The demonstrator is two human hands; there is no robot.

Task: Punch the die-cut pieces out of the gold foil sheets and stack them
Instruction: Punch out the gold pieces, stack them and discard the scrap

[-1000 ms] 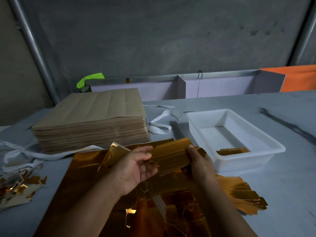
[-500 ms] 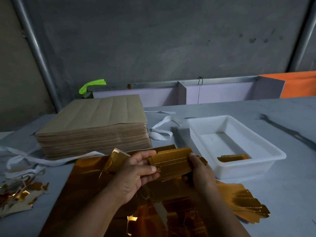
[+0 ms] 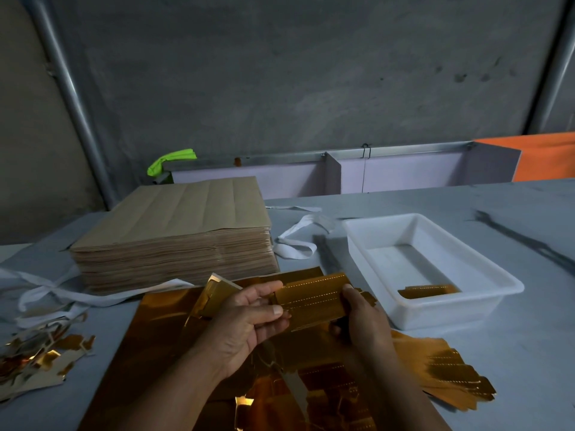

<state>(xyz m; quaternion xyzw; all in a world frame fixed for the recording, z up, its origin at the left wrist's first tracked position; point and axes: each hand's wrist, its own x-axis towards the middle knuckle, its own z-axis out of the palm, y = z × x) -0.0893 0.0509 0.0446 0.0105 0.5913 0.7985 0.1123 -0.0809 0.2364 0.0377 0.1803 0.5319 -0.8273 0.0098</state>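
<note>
Gold foil pieces (image 3: pixel 311 295) sat clamped between your hands: left hand (image 3: pixel 249 321) pinching one end, right hand (image 3: pixel 365 317) curled round the other, just beside the white tray (image 3: pixel 441 312).

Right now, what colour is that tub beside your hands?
White; the tub shows best in the head view.
</note>
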